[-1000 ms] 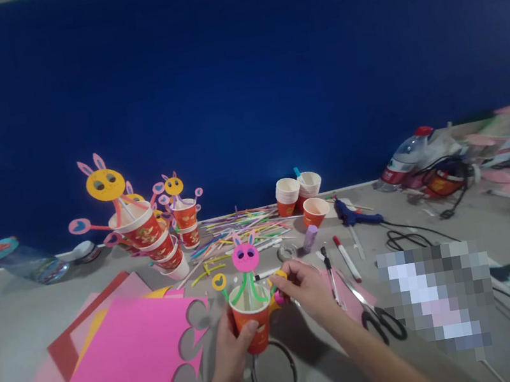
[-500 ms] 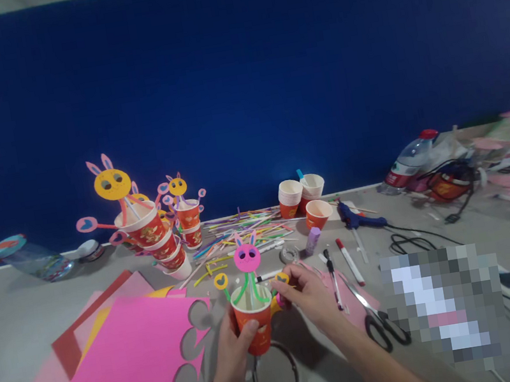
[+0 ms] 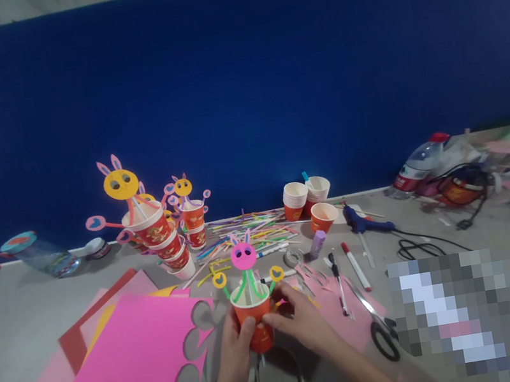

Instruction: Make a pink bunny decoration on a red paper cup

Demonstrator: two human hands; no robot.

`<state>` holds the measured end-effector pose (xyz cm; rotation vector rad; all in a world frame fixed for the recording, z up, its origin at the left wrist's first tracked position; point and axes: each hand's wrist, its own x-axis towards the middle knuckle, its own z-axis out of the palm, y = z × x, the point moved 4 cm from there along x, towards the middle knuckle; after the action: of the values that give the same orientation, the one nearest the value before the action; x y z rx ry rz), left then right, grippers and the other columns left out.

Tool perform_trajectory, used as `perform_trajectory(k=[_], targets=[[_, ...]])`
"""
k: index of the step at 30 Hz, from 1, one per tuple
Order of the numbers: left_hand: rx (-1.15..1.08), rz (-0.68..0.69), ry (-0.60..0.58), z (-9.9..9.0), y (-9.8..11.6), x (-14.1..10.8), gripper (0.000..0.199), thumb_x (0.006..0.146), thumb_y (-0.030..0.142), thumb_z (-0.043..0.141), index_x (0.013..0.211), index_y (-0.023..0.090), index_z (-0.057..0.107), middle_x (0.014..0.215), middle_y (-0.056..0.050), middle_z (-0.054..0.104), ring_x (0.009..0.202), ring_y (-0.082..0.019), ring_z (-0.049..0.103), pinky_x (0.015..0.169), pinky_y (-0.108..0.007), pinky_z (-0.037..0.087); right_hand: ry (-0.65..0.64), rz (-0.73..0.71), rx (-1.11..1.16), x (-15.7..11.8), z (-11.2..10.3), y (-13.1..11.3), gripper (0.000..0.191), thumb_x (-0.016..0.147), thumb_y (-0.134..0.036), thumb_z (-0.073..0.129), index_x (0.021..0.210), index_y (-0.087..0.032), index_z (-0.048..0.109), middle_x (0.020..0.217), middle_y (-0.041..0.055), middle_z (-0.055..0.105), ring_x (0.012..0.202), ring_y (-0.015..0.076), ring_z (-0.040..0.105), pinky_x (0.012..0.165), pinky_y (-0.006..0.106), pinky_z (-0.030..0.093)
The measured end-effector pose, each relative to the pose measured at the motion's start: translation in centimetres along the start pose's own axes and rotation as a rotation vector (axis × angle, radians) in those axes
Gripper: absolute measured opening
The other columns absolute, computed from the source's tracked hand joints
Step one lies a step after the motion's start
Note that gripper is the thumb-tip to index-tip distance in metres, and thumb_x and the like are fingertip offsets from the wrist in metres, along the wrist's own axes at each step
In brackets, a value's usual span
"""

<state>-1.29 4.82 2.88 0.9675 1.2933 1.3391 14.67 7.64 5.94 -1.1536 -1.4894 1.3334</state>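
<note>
A red paper cup [image 3: 254,314] with a white inside stands upright between my hands. My left hand [image 3: 232,351] is closed round its left side, thumb across the front. My right hand [image 3: 300,319] grips its right side, thumb on the front and index finger near the rim. Out of the cup rises a pink paper rabbit face [image 3: 244,256] on green pipe-cleaner limbs. Yellow paper discs with dark hearts, a left disc [image 3: 219,280] and a right disc [image 3: 276,273], tip the green arms. Below the cup lies a silvery ring [image 3: 299,374].
Coloured paper sheets [image 3: 131,359] lie left, before stacked rabbit cups [image 3: 147,224]. Pipe cleaners [image 3: 248,238] spread across the back near plain cups [image 3: 295,194]. On the right are scissors [image 3: 382,335], a red marker [image 3: 355,265], a blue glue gun [image 3: 363,220] with its cord, and a bottle [image 3: 420,165].
My right hand has let go of the right yellow disc and moved down onto the cup's side. The disc now stands free beside the rim. The view has shifted slightly.
</note>
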Motion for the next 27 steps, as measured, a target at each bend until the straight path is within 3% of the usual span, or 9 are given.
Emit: perform_trajectory(k=[7,13,15,18,21,24,27], targets=[[-0.027,-0.019,-0.145,1.1,1.5,-0.4,0.052,0.076,0.054,0.065,0.115,0.02,0.063,0.117,-0.011,0.069,0.112,-0.029,0.062,0.097,-0.037,0.051,-0.048,0.028,0.078,-0.2,0.8,0.0,0.046,0.069,-0.043,0.079,0.104,-0.018,0.064,0.103,0.0103,0.071,0.093,0.0278,0.066,0.082,0.04,0.052],[-0.148,0.012,-0.272,2.3,1.6,-0.2,0.054,0.076,0.043,0.072,0.124,0.025,0.058,0.13,-0.009,0.063,0.12,-0.029,0.058,0.1,-0.042,0.048,0.146,-0.01,0.282,0.7,-0.6,1.2,0.041,0.072,-0.043,0.077,0.103,-0.021,0.064,0.103,0.0113,0.071,0.093,0.028,0.068,0.083,0.041,0.053],[-0.154,-0.003,-0.288,2.4,1.2,0.0,0.052,0.075,0.043,0.074,0.12,0.023,0.06,0.125,-0.01,0.066,0.115,-0.029,0.061,0.096,-0.04,0.05,0.198,-0.018,0.274,0.9,-1.1,1.3,0.039,0.071,-0.042,0.078,0.1,-0.02,0.064,0.101,0.0119,0.071,0.091,0.0283,0.068,0.082,0.042,0.053],[-0.119,-0.055,-0.341,2.5,0.4,0.1,0.05,0.074,0.044,0.075,0.116,0.02,0.061,0.114,-0.011,0.069,0.094,-0.025,0.067,0.075,-0.033,0.055,0.214,-0.027,0.261,1.1,-1.5,1.3,0.037,0.072,-0.041,0.077,0.099,-0.019,0.063,0.098,0.0113,0.071,0.086,0.027,0.068,0.078,0.04,0.054],[-0.059,-0.111,-0.395,2.6,-0.3,0.1,0.046,0.075,0.046,0.073,0.11,0.018,0.063,0.095,-0.008,0.07,0.071,-0.017,0.065,0.056,-0.024,0.048,0.225,-0.046,0.272,1.3,-1.9,1.1,0.037,0.073,-0.043,0.076,0.097,-0.019,0.063,0.093,0.0096,0.072,0.083,0.0256,0.067,0.074,0.037,0.055],[-0.029,-0.176,-0.384,2.6,-0.8,0.1,0.041,0.076,0.051,0.071,0.092,0.015,0.064,0.073,-0.004,0.068,0.057,-0.013,0.06,0.048,-0.02,0.04,0.251,-0.02,0.28,1.5,-2.4,0.9,0.039,0.071,-0.046,0.076,0.096,-0.019,0.063,0.092,0.0092,0.072,0.082,0.0255,0.067,0.074,0.037,0.055],[-0.039,-0.203,-0.38,2.7,-0.9,0.1,0.042,0.076,0.054,0.069,0.088,0.015,0.062,0.072,-0.005,0.069,0.053,-0.011,0.059,0.046,-0.019,0.039,0.283,-0.003,0.285,1.6,-3.0,0.5,0.04,0.069,-0.048,0.077,0.093,-0.02,0.062,0.091,0.0093,0.072,0.083,0.0264,0.067,0.073,0.036,0.055]])
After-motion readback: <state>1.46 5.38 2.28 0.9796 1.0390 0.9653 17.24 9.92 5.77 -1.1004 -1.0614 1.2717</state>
